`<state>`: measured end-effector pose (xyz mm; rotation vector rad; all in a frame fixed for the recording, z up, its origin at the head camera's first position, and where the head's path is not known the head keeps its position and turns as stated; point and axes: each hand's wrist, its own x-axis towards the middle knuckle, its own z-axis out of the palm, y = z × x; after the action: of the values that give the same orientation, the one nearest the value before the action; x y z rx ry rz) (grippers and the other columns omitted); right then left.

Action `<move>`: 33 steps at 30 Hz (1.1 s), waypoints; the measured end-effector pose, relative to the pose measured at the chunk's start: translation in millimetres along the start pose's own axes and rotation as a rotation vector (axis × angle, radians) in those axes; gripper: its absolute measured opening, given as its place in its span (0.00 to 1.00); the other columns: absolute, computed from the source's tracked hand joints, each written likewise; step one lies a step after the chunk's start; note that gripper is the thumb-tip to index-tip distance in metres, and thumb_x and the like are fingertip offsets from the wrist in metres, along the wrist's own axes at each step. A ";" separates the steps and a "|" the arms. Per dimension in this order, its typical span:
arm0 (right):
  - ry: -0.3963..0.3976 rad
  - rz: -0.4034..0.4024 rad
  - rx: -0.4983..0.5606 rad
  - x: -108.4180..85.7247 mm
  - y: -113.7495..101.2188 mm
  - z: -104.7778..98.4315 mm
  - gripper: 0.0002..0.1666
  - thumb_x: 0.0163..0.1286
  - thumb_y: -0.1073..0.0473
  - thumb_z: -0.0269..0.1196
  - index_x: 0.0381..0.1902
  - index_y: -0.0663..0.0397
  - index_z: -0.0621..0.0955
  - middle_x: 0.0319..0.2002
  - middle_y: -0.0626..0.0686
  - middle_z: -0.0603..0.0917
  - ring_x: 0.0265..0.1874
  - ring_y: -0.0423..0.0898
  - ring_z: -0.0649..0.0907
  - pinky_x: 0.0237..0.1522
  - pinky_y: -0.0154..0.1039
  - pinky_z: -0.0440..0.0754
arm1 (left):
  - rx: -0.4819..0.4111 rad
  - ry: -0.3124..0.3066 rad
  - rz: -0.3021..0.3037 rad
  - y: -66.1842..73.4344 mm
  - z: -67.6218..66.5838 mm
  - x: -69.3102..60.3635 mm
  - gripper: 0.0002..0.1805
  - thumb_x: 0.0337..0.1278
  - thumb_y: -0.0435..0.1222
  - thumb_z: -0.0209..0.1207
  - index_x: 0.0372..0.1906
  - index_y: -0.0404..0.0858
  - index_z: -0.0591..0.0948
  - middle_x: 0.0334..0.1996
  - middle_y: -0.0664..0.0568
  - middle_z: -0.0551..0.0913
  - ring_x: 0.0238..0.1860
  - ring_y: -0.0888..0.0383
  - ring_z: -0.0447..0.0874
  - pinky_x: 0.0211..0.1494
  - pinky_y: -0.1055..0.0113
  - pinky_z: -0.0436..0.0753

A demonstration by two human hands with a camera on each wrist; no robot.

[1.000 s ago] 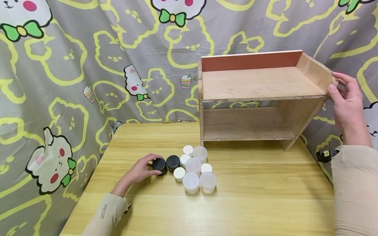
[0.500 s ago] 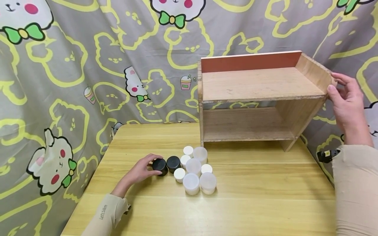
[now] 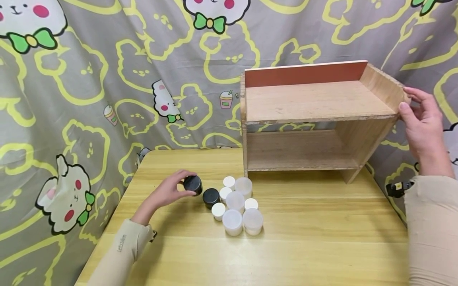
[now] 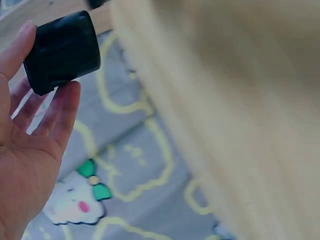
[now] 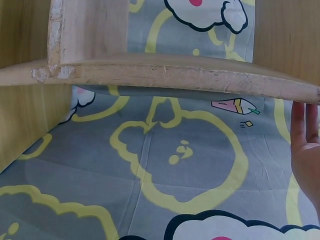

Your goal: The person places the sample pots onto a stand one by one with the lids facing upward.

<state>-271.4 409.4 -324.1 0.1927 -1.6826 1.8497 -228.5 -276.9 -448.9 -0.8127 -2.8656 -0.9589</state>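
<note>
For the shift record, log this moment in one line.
left hand: holds black jar off table | right hand: grips wooden shelf | on table: second black jar, white jars, translucent jars

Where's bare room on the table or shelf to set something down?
Table: bare between the pale jars and the right sleeve, also on the jars' near side. Shelf: upper board and lower board both bare. Crowded: the pale jars, bunched together, the standing black jar at their left, then the left hand with the held black jar.
</note>
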 end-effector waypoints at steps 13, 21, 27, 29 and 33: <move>-0.004 -0.019 -0.052 2.2 0.9 0.0 0.24 0.76 0.70 0.58 0.67 0.52 0.79 0.61 0.46 0.76 0.54 0.40 0.79 0.48 0.17 0.78 | 0.069 0.096 0.158 61.0 -59.9 70.1 0.34 0.56 0.41 0.76 0.68 0.43 0.77 0.60 0.47 0.80 0.55 0.50 0.81 0.60 0.49 0.85; 0.009 -0.013 -0.101 1.0 0.9 -1.7 0.24 0.76 0.69 0.58 0.67 0.50 0.79 0.62 0.46 0.76 0.56 0.40 0.80 0.49 0.19 0.78 | 0.038 0.169 0.254 98.9 -91.6 107.8 0.34 0.56 0.37 0.76 0.68 0.41 0.77 0.60 0.46 0.78 0.54 0.52 0.80 0.59 0.54 0.83; 0.007 -0.032 -0.039 1.2 2.2 -0.6 0.24 0.75 0.71 0.59 0.66 0.54 0.79 0.61 0.48 0.77 0.54 0.41 0.80 0.49 0.18 0.78 | 0.043 0.255 0.300 124.1 -109.1 134.9 0.34 0.56 0.38 0.75 0.69 0.43 0.77 0.59 0.46 0.79 0.54 0.53 0.78 0.59 0.57 0.82; 0.006 -0.038 -0.035 1.1 2.4 0.0 0.24 0.75 0.71 0.59 0.66 0.54 0.79 0.61 0.48 0.77 0.54 0.41 0.80 0.49 0.18 0.78 | 0.043 0.286 0.302 132.8 -113.5 144.1 0.34 0.57 0.39 0.75 0.70 0.43 0.77 0.59 0.46 0.79 0.55 0.54 0.77 0.59 0.58 0.82; -0.004 -0.030 -0.069 1.1 2.5 0.4 0.24 0.76 0.69 0.58 0.67 0.52 0.78 0.63 0.47 0.76 0.56 0.41 0.80 0.51 0.19 0.78 | 0.060 0.360 0.298 147.8 -120.4 161.5 0.34 0.58 0.43 0.74 0.70 0.45 0.77 0.62 0.47 0.78 0.58 0.54 0.77 0.61 0.58 0.82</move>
<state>-273.8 409.5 -325.6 0.1914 -1.7339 1.7678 -315.2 -168.5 -241.0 -0.9194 -2.3759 -0.8740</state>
